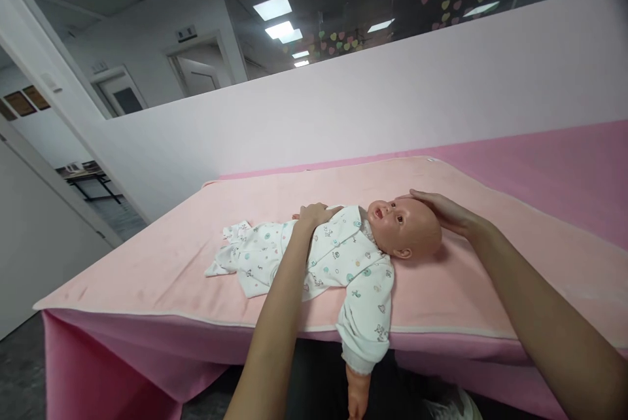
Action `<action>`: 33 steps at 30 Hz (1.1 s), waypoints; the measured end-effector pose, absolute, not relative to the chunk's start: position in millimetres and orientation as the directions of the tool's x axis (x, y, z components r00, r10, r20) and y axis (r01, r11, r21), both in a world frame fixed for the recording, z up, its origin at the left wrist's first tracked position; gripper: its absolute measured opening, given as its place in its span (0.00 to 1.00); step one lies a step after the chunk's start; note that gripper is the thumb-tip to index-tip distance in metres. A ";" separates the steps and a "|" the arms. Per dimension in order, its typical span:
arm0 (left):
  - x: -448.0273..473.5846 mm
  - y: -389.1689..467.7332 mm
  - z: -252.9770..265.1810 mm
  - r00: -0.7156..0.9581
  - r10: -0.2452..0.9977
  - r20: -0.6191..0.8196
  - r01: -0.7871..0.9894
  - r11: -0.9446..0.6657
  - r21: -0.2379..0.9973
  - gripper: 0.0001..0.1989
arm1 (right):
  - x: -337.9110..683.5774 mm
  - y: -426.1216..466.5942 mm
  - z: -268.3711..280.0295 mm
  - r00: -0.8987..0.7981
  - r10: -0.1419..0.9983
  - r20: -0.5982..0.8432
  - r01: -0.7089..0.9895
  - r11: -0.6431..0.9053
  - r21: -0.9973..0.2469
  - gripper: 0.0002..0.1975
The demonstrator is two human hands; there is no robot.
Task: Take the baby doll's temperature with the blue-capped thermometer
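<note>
A bald baby doll (343, 256) in white printed pyjamas lies on its back on a peach blanket (171, 250), its head to the right and its feet to the left. My left hand (318, 213) is closed over the doll's far sleeve, with a bit of the doll's hand poking out beside it; some of my fingers are hidden. At the crown of the doll's head, my right hand (441, 209) lies with straight fingers along the scalp. The doll's near arm (366, 315) hangs over the table's front edge.
A pink cloth (564, 165) covers the table beneath the blanket and drapes down its front. Behind stands a white low wall (392, 106) with a window above. A doorway at the left shows a distant desk (91, 178).
</note>
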State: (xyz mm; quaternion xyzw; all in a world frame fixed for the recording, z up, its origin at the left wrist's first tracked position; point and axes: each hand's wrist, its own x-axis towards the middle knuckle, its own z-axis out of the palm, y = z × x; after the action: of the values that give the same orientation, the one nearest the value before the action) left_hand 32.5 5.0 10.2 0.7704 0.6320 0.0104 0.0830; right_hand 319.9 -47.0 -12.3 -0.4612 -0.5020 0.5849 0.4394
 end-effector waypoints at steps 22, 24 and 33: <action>33.3 0.4 9.4 0.184 0.982 -0.044 0.969 -0.173 0.178 0.34 | 328.8 -40.4 -21.6 -0.104 0.995 -0.009 -0.246 -0.035 -0.969 0.17; 33.2 0.4 9.6 0.194 0.980 -0.032 0.968 -0.186 0.167 0.34 | 328.8 -40.7 -21.7 -0.088 0.996 -0.005 -0.277 -0.029 -0.961 0.16; 32.3 4.7 6.0 0.218 0.976 -0.019 0.964 -0.212 0.157 0.34 | 326.5 -44.5 -17.1 0.027 0.983 0.183 -0.314 0.183 -0.932 0.16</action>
State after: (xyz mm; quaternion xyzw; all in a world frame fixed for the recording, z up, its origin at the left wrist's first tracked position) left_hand 32.3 4.7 6.0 0.7775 0.6239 0.0420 0.0672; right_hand 326.5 -44.5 -17.1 -0.3644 -0.4588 0.5253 0.6171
